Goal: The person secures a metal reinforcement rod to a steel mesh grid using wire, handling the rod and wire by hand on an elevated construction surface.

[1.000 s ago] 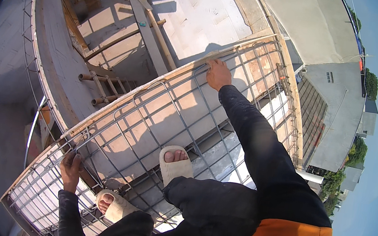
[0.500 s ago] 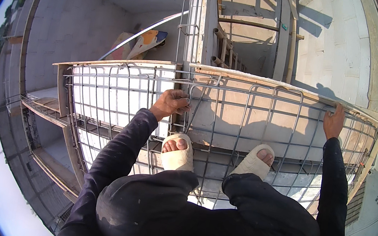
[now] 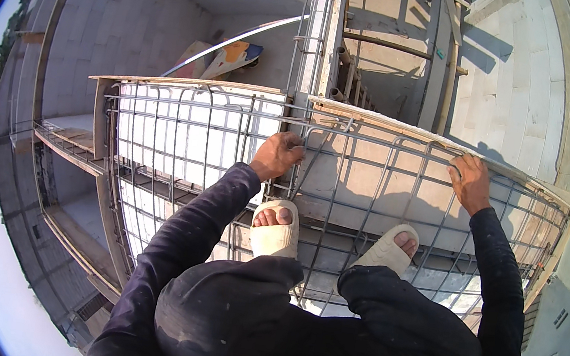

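Note:
A mesh of steel reinforcing bars (image 3: pixel 391 165) spreads under me, and I squat over it in cream sandals. My left hand (image 3: pixel 279 157) is closed beside the central column bars, fingers curled and thumb pressed in; what it pinches, if anything, is too small to tell. Farther right, my right hand (image 3: pixel 470 182) has its fingers bent around a steel bar near the upper edge of the mesh. Below the bars lie a white panel (image 3: pixel 156 118) on the left and a tan board (image 3: pixel 364 181) on the right, partly in my shadow.
A wooden edge board (image 3: pixel 414 128) runs along the far side of the mesh. Beyond it, vertical column bars (image 3: pixel 309 44) rise beside a bamboo ladder (image 3: pixel 357 87). Deep block-walled rooms drop away beyond the boards. A lower timber-edged opening (image 3: pixel 77 223) lies left.
My right hand has moved left along the upper bars, its fingers now bent over a bar. My left hand stays at the same central bars, while the whole view has shifted slightly.

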A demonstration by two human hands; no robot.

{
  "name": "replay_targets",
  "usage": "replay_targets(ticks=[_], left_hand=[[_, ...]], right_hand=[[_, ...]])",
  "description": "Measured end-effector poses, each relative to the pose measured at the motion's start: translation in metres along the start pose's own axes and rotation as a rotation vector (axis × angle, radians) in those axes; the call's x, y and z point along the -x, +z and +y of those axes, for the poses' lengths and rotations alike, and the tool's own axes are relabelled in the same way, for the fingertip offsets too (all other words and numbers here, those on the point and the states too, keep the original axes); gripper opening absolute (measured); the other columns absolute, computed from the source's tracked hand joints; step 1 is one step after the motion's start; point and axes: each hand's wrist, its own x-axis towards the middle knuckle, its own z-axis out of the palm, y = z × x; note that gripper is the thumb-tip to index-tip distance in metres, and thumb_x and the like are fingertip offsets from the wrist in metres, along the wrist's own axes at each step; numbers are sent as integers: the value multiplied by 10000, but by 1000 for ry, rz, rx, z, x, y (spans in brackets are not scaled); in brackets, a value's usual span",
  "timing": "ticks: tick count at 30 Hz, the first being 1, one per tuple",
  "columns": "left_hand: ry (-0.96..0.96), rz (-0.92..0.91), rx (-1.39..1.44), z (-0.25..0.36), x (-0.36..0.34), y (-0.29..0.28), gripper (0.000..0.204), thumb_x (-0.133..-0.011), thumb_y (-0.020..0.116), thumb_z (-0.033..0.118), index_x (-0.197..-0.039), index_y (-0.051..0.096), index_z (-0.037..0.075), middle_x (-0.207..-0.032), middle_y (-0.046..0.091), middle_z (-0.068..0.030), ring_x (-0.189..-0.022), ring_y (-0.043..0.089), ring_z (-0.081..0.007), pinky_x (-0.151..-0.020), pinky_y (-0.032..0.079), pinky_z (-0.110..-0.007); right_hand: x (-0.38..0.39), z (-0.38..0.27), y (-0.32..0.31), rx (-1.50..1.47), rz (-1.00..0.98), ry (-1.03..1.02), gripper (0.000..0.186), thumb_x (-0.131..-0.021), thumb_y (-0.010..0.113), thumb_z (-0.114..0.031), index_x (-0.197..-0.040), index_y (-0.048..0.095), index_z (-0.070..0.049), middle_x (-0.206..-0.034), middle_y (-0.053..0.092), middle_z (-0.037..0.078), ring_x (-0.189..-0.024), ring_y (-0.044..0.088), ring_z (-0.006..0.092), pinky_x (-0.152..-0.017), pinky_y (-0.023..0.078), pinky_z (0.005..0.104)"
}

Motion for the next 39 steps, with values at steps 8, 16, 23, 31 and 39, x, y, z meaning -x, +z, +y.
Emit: replay_targets(ticks=[8, 16, 23, 31, 39], left_hand=[[79, 40, -118, -1, -12, -2, 326, -871, 634, 239, -1041, 712, -28, -841, 741, -138, -777, 727, -239, -772, 558, -367], [-67, 52, -103, 9, -11, -4, 333, -878, 628, 243, -1077, 726, -5, -860, 758, -156, -835, 743, -294, -829, 565, -402], [43, 119, -154, 10, -13, -4, 360, -884, 633, 226, -1158, 727, 12, -965, 757, -210, -931, 739, -357, -878, 567, -434], [194, 158, -233, 18, -10, -11, 335, -907, 686, 281, -1109, 736, 19, -1133, 730, -202, -1013, 712, -390, -895, 556, -442], [275, 199, -181, 43, -5, -12, 302, -920, 673, 225, -1112, 712, -5, -1078, 724, -181, -986, 709, -366, -886, 559, -410]], right_hand=[[-3, 9, 3, -9, -82, 107, 178, -924, 683, -181, -1043, 695, -49, -1037, 651, 115, -989, 591, 341, -875, 478, 463], [-8, 3, 3, -31, -98, 98, 241, -970, 580, -188, -1130, 669, -31, -1134, 645, 207, -1049, 574, 421, -921, 461, 508], [-13, 11, 7, 39, -151, 106, 276, -998, 565, -200, -1171, 643, 0, -1136, 638, 221, -1046, 563, 436, -916, 459, 521], [-10, 7, -20, -160, -81, 183, 194, -943, 635, -172, -1077, 680, -39, -1032, 665, 184, -1019, 603, 396, -883, 489, 488], [-23, 10, -49, -186, -196, 227, 182, -938, 632, -166, -1071, 709, -67, -1027, 676, 156, -1019, 607, 382, -923, 496, 491]])
